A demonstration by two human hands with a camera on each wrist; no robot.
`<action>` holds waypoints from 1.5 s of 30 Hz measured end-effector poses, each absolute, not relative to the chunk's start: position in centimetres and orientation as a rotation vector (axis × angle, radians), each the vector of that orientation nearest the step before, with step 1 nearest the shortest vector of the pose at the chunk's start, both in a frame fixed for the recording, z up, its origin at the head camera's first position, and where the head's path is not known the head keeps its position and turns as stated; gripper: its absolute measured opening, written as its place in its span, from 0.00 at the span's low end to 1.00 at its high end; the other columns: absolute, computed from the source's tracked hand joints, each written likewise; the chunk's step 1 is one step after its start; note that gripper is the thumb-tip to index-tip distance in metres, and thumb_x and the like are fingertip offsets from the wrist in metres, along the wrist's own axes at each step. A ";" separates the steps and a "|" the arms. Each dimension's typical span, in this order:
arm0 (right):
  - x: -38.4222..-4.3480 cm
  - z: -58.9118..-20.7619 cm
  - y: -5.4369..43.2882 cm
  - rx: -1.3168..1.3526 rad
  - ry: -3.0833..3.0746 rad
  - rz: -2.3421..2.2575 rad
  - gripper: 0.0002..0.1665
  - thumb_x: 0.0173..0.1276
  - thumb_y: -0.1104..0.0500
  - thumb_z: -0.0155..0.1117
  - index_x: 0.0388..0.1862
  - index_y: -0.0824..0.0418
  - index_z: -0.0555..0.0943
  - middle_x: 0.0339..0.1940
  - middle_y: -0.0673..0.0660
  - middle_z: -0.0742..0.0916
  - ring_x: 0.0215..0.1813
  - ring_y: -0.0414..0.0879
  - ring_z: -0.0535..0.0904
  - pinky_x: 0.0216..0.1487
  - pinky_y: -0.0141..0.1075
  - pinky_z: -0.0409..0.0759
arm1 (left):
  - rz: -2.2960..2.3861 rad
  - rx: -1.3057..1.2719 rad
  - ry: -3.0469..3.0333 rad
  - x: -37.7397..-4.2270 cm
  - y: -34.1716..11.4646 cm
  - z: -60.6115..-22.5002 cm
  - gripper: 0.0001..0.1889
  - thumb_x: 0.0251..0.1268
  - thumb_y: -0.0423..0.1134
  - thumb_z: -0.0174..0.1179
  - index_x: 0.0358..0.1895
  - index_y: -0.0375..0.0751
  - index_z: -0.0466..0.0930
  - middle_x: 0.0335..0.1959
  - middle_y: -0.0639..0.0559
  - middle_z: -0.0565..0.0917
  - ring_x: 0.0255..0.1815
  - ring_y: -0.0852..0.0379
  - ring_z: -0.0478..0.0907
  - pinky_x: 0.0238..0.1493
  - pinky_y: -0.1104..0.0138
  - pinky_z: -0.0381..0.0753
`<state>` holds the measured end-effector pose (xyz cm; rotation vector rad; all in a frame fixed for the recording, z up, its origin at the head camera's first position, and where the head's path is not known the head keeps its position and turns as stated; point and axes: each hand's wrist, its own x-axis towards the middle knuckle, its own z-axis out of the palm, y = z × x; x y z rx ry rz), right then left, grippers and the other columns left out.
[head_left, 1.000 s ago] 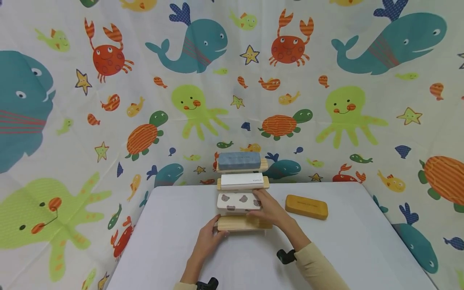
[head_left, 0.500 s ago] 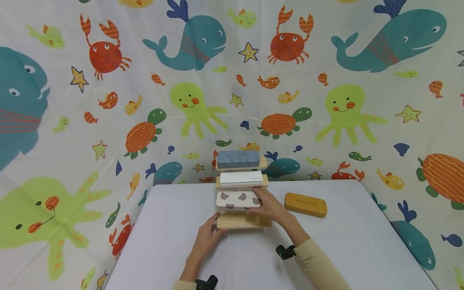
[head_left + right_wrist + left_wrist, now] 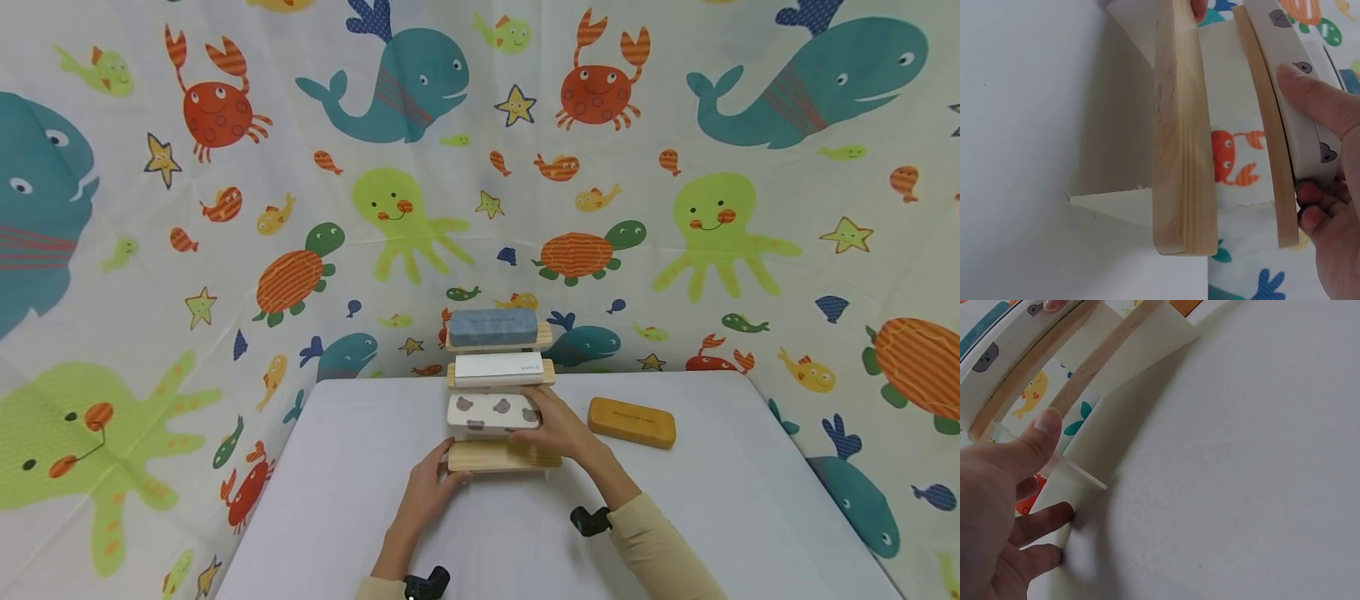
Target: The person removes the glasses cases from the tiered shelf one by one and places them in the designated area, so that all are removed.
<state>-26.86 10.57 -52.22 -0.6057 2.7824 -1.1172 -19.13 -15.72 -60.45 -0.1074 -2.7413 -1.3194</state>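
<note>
Bear-print case (image 3: 487, 412): likely light, stiff, slick; hold by ends. Right hand (image 3: 559, 429) pinches one end; left hand (image 3: 431, 490) grips lowest plank (image 3: 495, 457).

This looked like a makeshift recording corner (whether in a home or a studio, one could not tell), with a white table (image 3: 750, 500) and a cloth of cartoon sea animals (image 3: 480, 154) hung behind it and to both its sides. On the table stood a tiered wooden rack (image 3: 487, 457) with oblong cases (image 3: 493, 327), and black wrist cameras (image 3: 591, 522) showed above its near part.
</note>
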 end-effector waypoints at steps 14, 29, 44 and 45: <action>-26.3 -51.9 10.7 -0.658 2.796 -1.117 0.52 0.53 0.41 0.80 0.73 0.54 0.69 0.73 0.55 0.72 0.68 0.52 0.73 0.73 0.53 0.73 | -1.309 -0.135 -2.735 -19.3 -15.9 -60.6 0.41 0.59 0.53 0.70 0.71 0.33 0.69 0.69 0.38 0.76 0.71 0.39 0.73 0.70 0.47 0.73; -25.3 -50.9 11.7 -0.685 2.798 -1.130 0.50 0.54 0.38 0.79 0.72 0.55 0.70 0.72 0.56 0.73 0.64 0.50 0.75 0.70 0.52 0.76 | -1.342 -0.125 -2.731 -19.2 -15.9 -60.3 0.41 0.58 0.53 0.70 0.71 0.35 0.69 0.69 0.39 0.76 0.71 0.40 0.73 0.70 0.47 0.72; -24.2 -49.6 13.2 -0.704 2.845 -1.116 0.50 0.55 0.40 0.79 0.72 0.58 0.70 0.73 0.60 0.73 0.64 0.53 0.76 0.68 0.52 0.77 | -1.372 -0.112 -2.742 -19.0 -15.8 -60.2 0.41 0.59 0.55 0.70 0.73 0.38 0.68 0.70 0.40 0.76 0.71 0.40 0.72 0.71 0.46 0.72; -24.1 -49.6 13.3 -0.704 2.844 -1.123 0.50 0.55 0.41 0.79 0.72 0.58 0.70 0.72 0.59 0.73 0.64 0.53 0.76 0.68 0.52 0.78 | -1.372 -0.114 -2.740 -19.0 -15.8 -60.2 0.41 0.59 0.55 0.70 0.72 0.38 0.68 0.70 0.40 0.76 0.71 0.40 0.72 0.70 0.46 0.72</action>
